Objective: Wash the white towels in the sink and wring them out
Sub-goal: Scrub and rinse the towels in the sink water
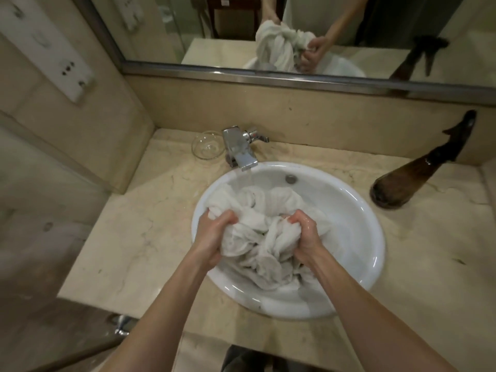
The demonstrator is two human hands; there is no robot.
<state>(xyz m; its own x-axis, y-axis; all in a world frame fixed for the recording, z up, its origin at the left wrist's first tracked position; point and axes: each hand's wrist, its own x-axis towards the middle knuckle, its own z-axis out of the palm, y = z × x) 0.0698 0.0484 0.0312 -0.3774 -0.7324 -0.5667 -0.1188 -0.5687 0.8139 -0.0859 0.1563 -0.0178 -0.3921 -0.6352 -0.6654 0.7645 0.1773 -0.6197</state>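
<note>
left hand (pixel 214 234): nearest the lens, fingers curled tight round a bunch of the white towels (pixel 257 237)
towels: sopping wad sitting in the sink (pixel 357 210), water from the tap (pixel 240 150) running onto the far edge
right hand (pixel 303 237): clenched on the other bunch
progress: looks mid-scrub; rinse and proper wringing still left, probably
surface (pixel 134 237): glass dish (pixel 208 148) left, brown spray bottle (pixel 418 178) right
</note>
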